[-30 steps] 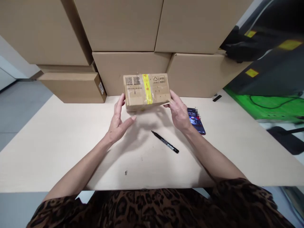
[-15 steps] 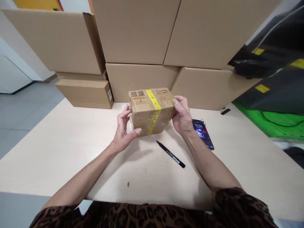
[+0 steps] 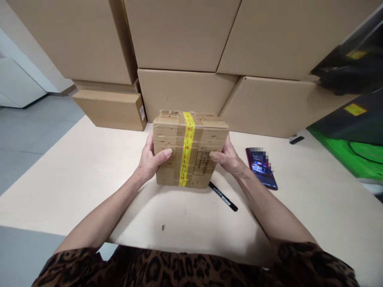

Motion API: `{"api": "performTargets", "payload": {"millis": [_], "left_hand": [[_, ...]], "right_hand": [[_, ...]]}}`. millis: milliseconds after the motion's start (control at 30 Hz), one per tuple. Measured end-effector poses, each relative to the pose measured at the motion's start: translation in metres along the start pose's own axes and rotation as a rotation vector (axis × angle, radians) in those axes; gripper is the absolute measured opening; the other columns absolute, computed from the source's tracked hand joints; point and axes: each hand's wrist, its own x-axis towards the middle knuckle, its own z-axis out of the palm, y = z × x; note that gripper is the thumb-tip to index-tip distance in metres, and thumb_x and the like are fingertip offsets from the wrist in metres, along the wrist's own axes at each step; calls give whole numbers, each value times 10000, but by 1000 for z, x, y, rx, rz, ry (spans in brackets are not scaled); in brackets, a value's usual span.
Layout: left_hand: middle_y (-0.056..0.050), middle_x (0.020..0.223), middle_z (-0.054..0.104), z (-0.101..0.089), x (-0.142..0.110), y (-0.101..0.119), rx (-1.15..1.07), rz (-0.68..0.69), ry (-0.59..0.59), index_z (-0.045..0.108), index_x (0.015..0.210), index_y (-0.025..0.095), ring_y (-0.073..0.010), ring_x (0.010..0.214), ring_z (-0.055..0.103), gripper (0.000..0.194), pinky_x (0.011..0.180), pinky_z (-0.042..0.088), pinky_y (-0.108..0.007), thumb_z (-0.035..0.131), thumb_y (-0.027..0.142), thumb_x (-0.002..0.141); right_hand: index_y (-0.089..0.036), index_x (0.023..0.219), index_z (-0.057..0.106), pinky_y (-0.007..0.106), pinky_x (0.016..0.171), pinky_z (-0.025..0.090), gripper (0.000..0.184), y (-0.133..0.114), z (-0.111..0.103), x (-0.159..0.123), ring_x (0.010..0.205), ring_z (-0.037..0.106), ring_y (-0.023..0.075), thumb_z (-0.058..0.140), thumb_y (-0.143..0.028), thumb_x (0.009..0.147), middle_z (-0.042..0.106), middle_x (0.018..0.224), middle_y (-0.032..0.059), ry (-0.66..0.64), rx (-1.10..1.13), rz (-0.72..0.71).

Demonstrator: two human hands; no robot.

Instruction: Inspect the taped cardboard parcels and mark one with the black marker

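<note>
Between my two hands is a brown cardboard box (image 3: 170, 167) with a yellow strip of printed tape (image 3: 187, 147) running over its top and down the face toward me. My left hand (image 3: 151, 159) grips its left side, thumb on the near face and the other fingers mostly hidden behind. On the right side, my right hand (image 3: 229, 157) holds it the same way, thumb beside a printed label frame. The box is tilted, with its broad face toward me. A black marker pen (image 3: 224, 197) lies on the table, its tip end partly behind the box's lower right corner.
A phone (image 3: 261, 169) with a lit screen lies right of my right hand. Large cardboard boxes (image 3: 182, 36) are stacked along the table's back, with a smaller carton (image 3: 110, 111) at left. A small black object (image 3: 297, 140) sits near the table's (image 3: 314, 191) right back edge.
The box has been tipped so its broad taped face turns toward me, and its top shows less. Both thumbs now press on that face. My view has shifted slightly.
</note>
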Motion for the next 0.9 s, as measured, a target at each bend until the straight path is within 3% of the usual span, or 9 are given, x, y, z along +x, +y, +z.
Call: {"api": "performTargets", "payload": {"millis": [100,200,333,400,533,700,800,900], "left_hand": [[-128,1366,728,5,-3,5,-56,-79,-31,574,1397,232,-398,1312,675,869,1098,579,-549,867,697,723],[-139,1517,647,5,-3,8,-87,-128,-95,510,1516,255,-414,1460,577,962,1200,510,-559,849,717,743],[-148,1656,526,3,-3,2,-86,-297,-158,296,1679,301,-420,1546,491,1226,1273,426,-569,923,648,685],[-150,1651,539,3,-4,-1,-101,-352,-196,325,1675,284,-419,1533,507,1198,1266,428,-558,937,578,688],[-122,1487,699,4,0,3,-117,-302,-211,570,1534,227,-411,1454,580,939,1175,495,-480,919,468,697],[-93,1284,794,-9,10,17,-66,-313,-205,713,1389,188,-395,1286,678,766,1081,526,-449,893,422,683],[-94,1348,756,-16,12,16,-53,-280,-117,672,1425,239,-398,1338,644,825,1126,505,-476,907,549,697],[-71,1489,665,-12,9,10,-130,-245,7,528,1526,363,-390,1410,595,1008,1144,504,-518,903,725,663]], "right_hand": [[-414,1608,331,539,1202,518,1127,-4,11,-5,1523,534,360,917,-624,669,534,1664,57,97,44,5],[-386,1531,448,543,1117,577,959,-6,18,-5,1406,633,369,845,-653,700,638,1544,67,246,73,43],[-313,1224,637,534,1055,607,574,-3,13,2,1283,700,351,776,-571,732,731,1362,63,456,173,116],[-293,1072,658,528,1043,621,446,-1,10,6,1232,718,335,791,-515,709,753,1288,51,545,265,109],[-294,974,659,521,1031,643,411,-1,4,12,1174,742,304,863,-431,644,790,1073,4,567,413,44],[-277,918,680,520,980,678,400,-7,-13,20,1165,767,325,914,-383,611,810,930,-2,496,462,82],[-281,902,701,492,1004,672,349,-6,-15,23,1129,780,301,894,-378,627,811,908,-17,517,463,62],[-294,893,723,463,1057,645,273,-4,-6,23,1101,770,262,833,-433,684,803,927,-30,634,474,-57]]}}
